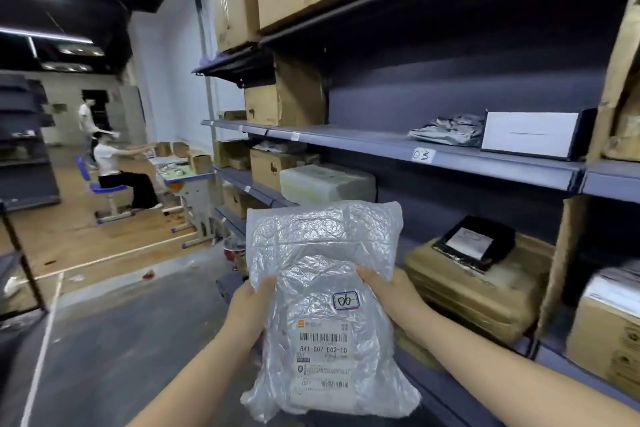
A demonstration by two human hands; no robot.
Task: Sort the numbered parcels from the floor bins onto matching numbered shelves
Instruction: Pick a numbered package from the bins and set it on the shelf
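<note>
1. Bubble-wrap parcel [325,302] is held up in front of the shelves, handwritten tag on it reads "06" [346,300], with a barcode label lower down.
2. Left hand [250,308] grips the parcel's left edge, thumb curled over the front.
3. Right hand [391,298] grips the parcel's right edge the same way.
4. Up and right of the parcel, a shelf [450,158] edge carries an "03" tag [424,155].
5. Just behind the parcel's top sits a pale wrapped block [325,184].
</note>
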